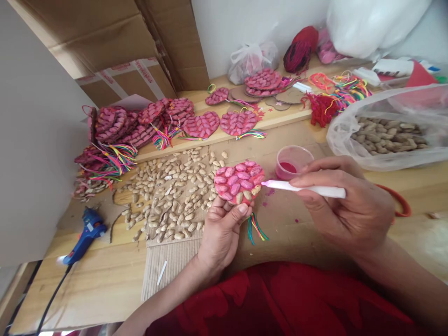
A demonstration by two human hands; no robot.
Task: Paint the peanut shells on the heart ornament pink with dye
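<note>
"What are your hands holding?"

"My left hand [223,228] is gripping a rounded pink plaque set with peanuts [241,178], left of the clear plastic cup of magenta liquid [304,159]. My right hand [352,205] is pinching a white stick [280,185] on my side of the cup, its pink tip pointing at the plaque's edge."

"What else is lying nearby?"

"Loose tan peanuts [191,203] are lying farther left; a translucent peanut-filled bag [345,151] is sitting to the cup's right."

A pale wall [245,23] backs the wooden table [101,296].
</note>
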